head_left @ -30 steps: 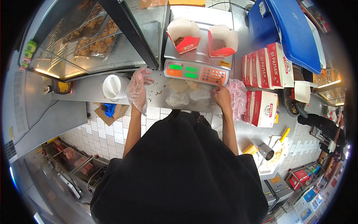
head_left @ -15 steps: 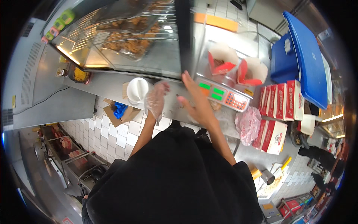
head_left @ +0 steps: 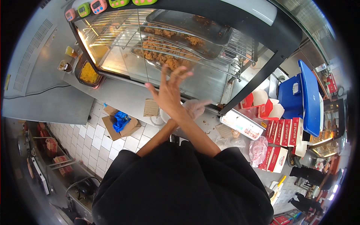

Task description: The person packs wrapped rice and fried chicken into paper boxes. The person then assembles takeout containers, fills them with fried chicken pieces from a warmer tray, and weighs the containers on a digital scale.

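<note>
My forearms cross in front of me. My bare right hand (head_left: 170,90) is at the glass of the heated display case (head_left: 198,84), with spread fingers and nothing in them. Behind the glass, pieces of fried food (head_left: 161,56) lie in trays on wire racks. My left hand (head_left: 195,108), in a clear plastic glove, passes under the right wrist and is over the steel counter by the case's lower edge. Its fingers stretch to the right and seem to hold nothing. A white tub (head_left: 156,120) stands beside my forearms, largely hidden by them.
At right are a scale (head_left: 243,126), red-and-white food boxes (head_left: 270,108), stacked folded cartons (head_left: 285,131), a pink plastic bag (head_left: 258,152) and a blue lidded bin (head_left: 290,95). Coloured timers (head_left: 99,6) line the case top. On the floor sits a cardboard box (head_left: 127,131) holding blue plastic.
My right hand has moved left, crossing over my left wrist to the case's glass. The gloved left hand has shifted right, away from the white tub. The view has turned toward the display case.
</note>
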The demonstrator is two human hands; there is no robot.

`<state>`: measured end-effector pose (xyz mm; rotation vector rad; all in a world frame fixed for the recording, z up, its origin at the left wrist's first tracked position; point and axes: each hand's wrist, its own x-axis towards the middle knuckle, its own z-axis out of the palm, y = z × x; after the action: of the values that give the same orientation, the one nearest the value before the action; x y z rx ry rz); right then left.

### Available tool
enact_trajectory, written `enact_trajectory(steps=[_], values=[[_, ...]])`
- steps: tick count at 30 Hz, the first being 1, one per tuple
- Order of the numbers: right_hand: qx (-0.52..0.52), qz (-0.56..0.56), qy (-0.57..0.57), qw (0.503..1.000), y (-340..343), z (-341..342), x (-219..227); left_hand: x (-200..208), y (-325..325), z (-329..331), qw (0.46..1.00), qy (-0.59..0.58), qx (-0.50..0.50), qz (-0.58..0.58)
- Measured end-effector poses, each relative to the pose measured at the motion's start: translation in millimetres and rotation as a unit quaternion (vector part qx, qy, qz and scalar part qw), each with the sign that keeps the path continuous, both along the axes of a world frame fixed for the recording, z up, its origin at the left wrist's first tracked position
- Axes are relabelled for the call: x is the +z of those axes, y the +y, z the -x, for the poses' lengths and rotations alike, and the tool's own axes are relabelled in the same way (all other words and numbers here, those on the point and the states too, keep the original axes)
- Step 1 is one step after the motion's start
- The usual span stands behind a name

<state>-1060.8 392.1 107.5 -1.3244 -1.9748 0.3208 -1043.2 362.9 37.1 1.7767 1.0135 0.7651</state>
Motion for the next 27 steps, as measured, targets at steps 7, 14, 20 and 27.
enact_trajectory(steps=[7,14,20,27], values=[[0.239,0.093,0.149,0.955,18,-64,59,0,36,54,0.976,0.156,0.149,-0.033],[-0.09,-0.243,-0.15,0.954,89,-157,54,-12,51,106,0.936,-0.108,0.325,-0.078],[0.051,-0.216,-0.277,0.935,60,-139,76,9,56,120,0.79,-0.387,0.458,0.128],[0.143,-0.21,-0.156,0.955,-23,-110,78,84,41,158,0.816,-0.303,0.463,-0.167]])
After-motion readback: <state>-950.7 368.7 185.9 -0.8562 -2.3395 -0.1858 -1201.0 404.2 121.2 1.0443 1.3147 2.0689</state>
